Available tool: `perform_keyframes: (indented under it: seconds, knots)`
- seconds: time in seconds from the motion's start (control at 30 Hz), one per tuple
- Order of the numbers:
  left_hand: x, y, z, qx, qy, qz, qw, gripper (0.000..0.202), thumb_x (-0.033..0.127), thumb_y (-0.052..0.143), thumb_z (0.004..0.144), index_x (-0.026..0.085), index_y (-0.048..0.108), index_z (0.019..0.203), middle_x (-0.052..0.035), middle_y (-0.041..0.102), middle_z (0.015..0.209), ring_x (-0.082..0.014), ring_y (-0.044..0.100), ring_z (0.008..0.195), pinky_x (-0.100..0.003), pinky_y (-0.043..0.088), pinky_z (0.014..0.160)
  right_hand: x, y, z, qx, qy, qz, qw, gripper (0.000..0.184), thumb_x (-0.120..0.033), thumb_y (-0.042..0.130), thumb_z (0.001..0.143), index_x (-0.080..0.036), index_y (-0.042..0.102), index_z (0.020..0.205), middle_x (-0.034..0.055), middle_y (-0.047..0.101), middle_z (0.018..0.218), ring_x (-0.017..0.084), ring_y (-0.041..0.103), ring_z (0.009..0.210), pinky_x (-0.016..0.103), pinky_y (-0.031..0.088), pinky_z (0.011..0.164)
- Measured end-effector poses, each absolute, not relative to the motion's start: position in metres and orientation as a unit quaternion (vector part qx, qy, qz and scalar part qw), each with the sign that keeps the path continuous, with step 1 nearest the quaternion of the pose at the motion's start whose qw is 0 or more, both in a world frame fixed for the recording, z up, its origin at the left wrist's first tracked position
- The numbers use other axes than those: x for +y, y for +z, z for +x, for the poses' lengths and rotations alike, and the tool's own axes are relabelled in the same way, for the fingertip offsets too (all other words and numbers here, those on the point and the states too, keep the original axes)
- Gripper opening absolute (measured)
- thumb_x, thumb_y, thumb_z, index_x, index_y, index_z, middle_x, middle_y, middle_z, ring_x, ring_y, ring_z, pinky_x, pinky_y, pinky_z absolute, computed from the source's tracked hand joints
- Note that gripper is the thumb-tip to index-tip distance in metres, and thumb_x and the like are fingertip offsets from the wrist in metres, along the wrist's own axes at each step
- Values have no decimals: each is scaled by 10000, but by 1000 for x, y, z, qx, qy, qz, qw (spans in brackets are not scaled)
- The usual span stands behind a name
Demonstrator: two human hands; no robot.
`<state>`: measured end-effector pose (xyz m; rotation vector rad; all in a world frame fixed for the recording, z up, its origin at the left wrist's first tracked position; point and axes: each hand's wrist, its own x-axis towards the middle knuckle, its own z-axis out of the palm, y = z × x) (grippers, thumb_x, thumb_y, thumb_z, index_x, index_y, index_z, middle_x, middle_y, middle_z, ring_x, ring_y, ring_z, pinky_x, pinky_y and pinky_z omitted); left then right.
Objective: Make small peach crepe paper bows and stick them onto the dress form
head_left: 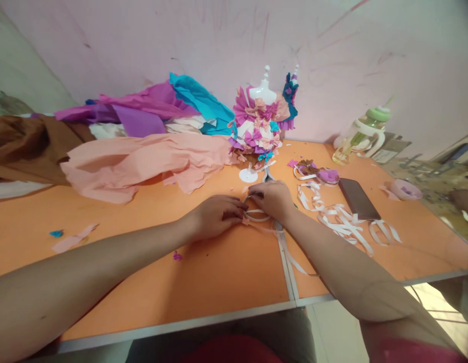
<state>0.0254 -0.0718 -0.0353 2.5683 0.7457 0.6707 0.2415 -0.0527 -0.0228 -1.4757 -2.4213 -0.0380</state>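
A thin white ring (257, 219), like a headband or hoop, is held low over the orange table between my two hands. My left hand (215, 216) is closed at its left side, fingertips on the rim beside a small peach paper piece (245, 221). From above, my right hand (274, 198) pinches the far side with curled fingers. A narrow white ribbon (296, 264) trails from under the right wrist toward the table's front edge. Just beyond my hands, scissors (267, 174) lie partly hidden. Near my left forearm is a magenta paper scrap (177, 256).
Behind stands a white dress-form stand (263, 94) covered in paper bows, another (290, 96) beside it. Crumpled crepe paper (151, 159) fills the back left. To the right are loose white ribbons (343, 224), a dark phone-like slab (358, 198), a bottle (364, 133) and a small bowl (406, 190).
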Motion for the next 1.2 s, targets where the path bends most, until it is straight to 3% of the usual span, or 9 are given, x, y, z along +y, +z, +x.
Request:
perform_keyframes:
  seconds: [0.23, 0.43, 0.53, 0.67, 0.87, 0.97, 1.2]
  knots:
    - [-71, -42, 21, 312, 247, 894, 205, 215, 331, 556, 859, 326, 757, 935, 14, 718, 1119, -200, 632, 1118, -351, 494, 983, -55, -22, 241, -820, 57, -546, 164, 183, -326, 586, 853, -318, 733, 962, -30, 741, 1001, 165, 649, 946, 255, 437, 837]
    - [-66, -44, 16, 385, 338, 808, 292, 231, 425, 614, 825, 245, 749, 875, -45, 725, 1092, -233, 664, 1041, -368, 527, 921, -57, -14, 251, -765, 144, -558, 288, 137, -292, 593, 828, -233, 695, 899, -5, 735, 1010, 154, 665, 900, 262, 475, 812]
    - [-61, -36, 11, 459, 420, 732, 278, 277, 458, 628, 818, 213, 734, 888, -61, 728, 1054, -224, 669, 993, -351, 511, 913, -63, -2, 253, -735, 145, -559, 357, 151, -300, 576, 829, -217, 648, 933, 15, 730, 974, 152, 667, 847, 269, 486, 785]
    - [-59, -26, 6, 538, 440, 669, 263, 318, 490, 650, 789, 191, 714, 878, -61, 731, 979, -227, 670, 899, -339, 515, 813, -77, 9, 245, -752, 223, -484, 388, 155, -323, 587, 820, -193, 627, 896, 8, 709, 844, 124, 650, 750, 249, 491, 755]
    - [-70, -24, 14, 490, 411, 738, 216, 269, 465, 632, 811, 207, 705, 809, -52, 724, 927, -215, 657, 872, -343, 508, 808, -94, 7, 224, -755, 340, -458, 323, 128, -284, 605, 789, -188, 632, 869, 1, 705, 813, 113, 634, 713, 239, 475, 695]
    - [-80, -22, 18, 445, 406, 774, 196, 225, 410, 625, 832, 199, 705, 817, -52, 713, 915, -199, 655, 858, -341, 513, 818, -99, 4, 218, -719, 389, -480, 319, 233, -285, 639, 764, -206, 566, 971, -21, 707, 772, 108, 625, 649, 231, 458, 637]
    - [-81, -22, 17, 446, 405, 772, 200, 188, 367, 616, 836, 199, 696, 809, -47, 709, 898, -190, 651, 849, -319, 508, 774, -106, 14, 217, -724, 403, -474, 297, 336, -312, 696, 729, -222, 588, 1034, -22, 703, 765, 121, 640, 698, 242, 454, 676]
